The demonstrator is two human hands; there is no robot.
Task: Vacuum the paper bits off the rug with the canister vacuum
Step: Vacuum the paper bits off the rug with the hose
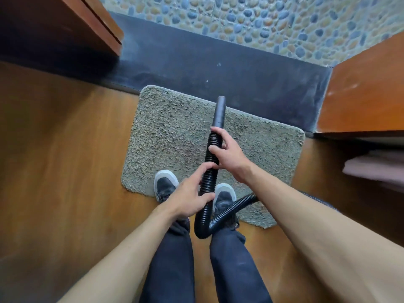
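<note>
Shoes: 2 black shoes with white toe caps point(165, 184) stand on the near edge of a grey-green shaggy rectangular rug point(170, 132), which lies on a brown wooden floor point(65, 149).
Hose: a black ribbed plastic hose point(208, 178) loops between the person's legs, then runs off right under the right forearm; the canister itself cannot be made out.
Left hand: the left hand point(188, 193) steadies the hose low down, fingers nearly straight along it and thumb against its near side, not wrapped round it.
Right hand: the right hand point(227, 158) grips the hose higher up, fingers curled round it just below the nozzle joint.
Nozzle: the smooth black tube nozzle point(219, 112) points away over the rug's far edge; whether its tip touches the pile cannot be told.
Paper bits: none can be picked out in the rug's pile; 2 white specks point(207, 80) lie on the dark stone sill point(251, 68) beyond the rug's far edge, with a pebble-patterned floor point(262, 22) past it.
Step in hand: judged to be aiming the nozzle for a pass, possibly late in the job.
Next move: likely calls for tipping the nozzle mouth down to the pile and sweeping edge to edge, keeping the hose free of kinks.
</note>
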